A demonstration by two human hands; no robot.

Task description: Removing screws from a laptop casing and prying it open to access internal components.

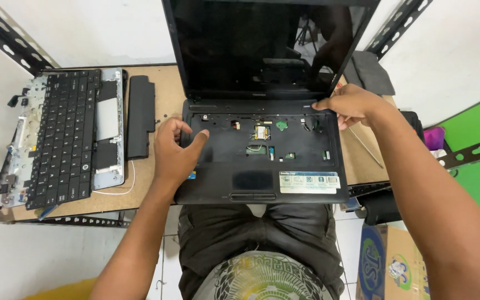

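Hands bracket an opened black laptop [262, 150] that sits at the middle of the wooden bench [165, 89], its dark screen tilted up and away. The keyboard is already out of it: the tray where the keys sat lies bare, showing a small circuit board, a few connectors and screw holes. The palm rest, touchpad and lid remain in place, so the stripping looks, by my judgement, only partly done.

The left hand [174, 153] rests loosely on the front left corner of the base, thumb stretched toward the bare tray, grasping nothing. The right hand [351, 104] presses its fingertips on the strip near the right hinge; it steadies rather than grips.

To the left, well apart from the laptop, lies another keyboard assembly [65, 136] in a silver frame, and just beside it a long black battery pack [140, 116]. A thin white cable [123, 189] curls near the bench's front edge. A thin metal rod [365, 145] lies right of the base. Below the bench stands a printed cardboard box [390, 266]. Nothing lies over the bare tray.
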